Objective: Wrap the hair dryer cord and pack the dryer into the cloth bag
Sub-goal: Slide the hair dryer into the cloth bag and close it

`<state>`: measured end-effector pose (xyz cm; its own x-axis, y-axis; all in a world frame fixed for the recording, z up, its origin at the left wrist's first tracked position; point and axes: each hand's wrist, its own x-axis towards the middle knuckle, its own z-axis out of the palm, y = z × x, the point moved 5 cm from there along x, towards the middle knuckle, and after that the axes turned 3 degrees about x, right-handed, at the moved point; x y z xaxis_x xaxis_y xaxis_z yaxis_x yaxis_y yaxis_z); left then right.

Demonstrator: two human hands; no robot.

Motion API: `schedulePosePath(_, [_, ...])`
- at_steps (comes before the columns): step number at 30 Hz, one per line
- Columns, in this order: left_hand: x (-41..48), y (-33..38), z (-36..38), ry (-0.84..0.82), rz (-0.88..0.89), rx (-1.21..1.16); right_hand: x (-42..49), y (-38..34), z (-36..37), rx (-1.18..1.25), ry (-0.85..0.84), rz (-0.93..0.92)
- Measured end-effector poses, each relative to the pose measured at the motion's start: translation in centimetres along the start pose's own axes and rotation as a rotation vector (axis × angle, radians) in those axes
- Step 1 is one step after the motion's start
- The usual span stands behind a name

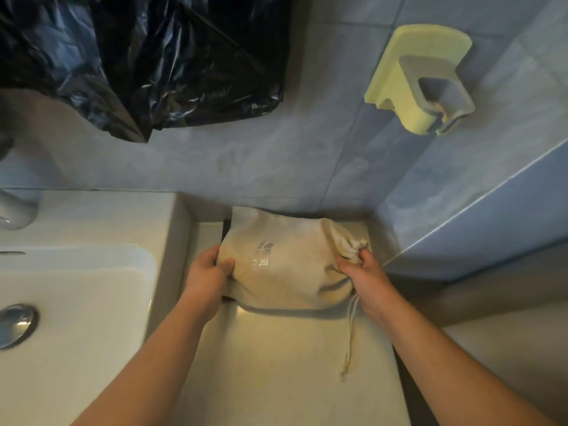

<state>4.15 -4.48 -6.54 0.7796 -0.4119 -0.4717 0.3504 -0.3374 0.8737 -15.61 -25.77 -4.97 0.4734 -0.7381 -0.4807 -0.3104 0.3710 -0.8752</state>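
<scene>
Bathroom, white sink [92, 272] with metal drain [15, 324], blue wall tiles [307, 155], wall-mounted holder [421, 78]

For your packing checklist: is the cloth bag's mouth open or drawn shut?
Shut: the cloth bag mouth is bunched in the right hand.

The only writing in view stands on the cloth bag [285, 265], printed in pale, faintly shiny characters on the side facing the camera. It runs sideways to the viewer and is blurred: a block of small marks sits above what looks like one larger character and a short row of letters, but none of it can be read with any certainty. No other text, brand, number or sign can be made out anywhere else in the view.
</scene>
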Motion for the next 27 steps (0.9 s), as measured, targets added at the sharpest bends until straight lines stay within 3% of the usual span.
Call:
schedulePosePath(4, [1.4, -0.1, 0.3, -0.001, -0.019, 0.045, 1.9, -0.1, 0.9, -0.033, -0.024, -0.011])
schedulePosePath(10, [1.8, 0.8, 0.3, 0.08, 0.104, 0.221, 3.6, 0.3, 1.2, -0.159, -0.035, -0.014])
schedulePosePath(13, [1.5, 0.9, 0.1, 0.187, 0.143, 0.38, 3.5, -0.4, 1.1, -0.361, -0.012, -0.02])
schedulePosePath(15, [0.9, 1.0, -0.1, 0.261, 0.218, 0.521, 2.8, -1.3, 0.7, -0.504, 0.092, -0.111])
schedulePosePath(18, [0.6, 0.2, 0.7, 0.081, 0.341, 0.693, 1.4, -1.7, 1.3, -0.671, 0.086, -0.274])
schedulePosePath(20, [0.8, -1.1, 1.5, -0.072, 0.306, 0.781, 1.1, -0.8, 2.1, -0.655, -0.006, -0.246])
schedulePosePath(27, [1.8, -2.1, 1.7, -0.066, 0.322, 0.851, 2.6, 0.5, 2.7, -0.565, -0.097, -0.141])
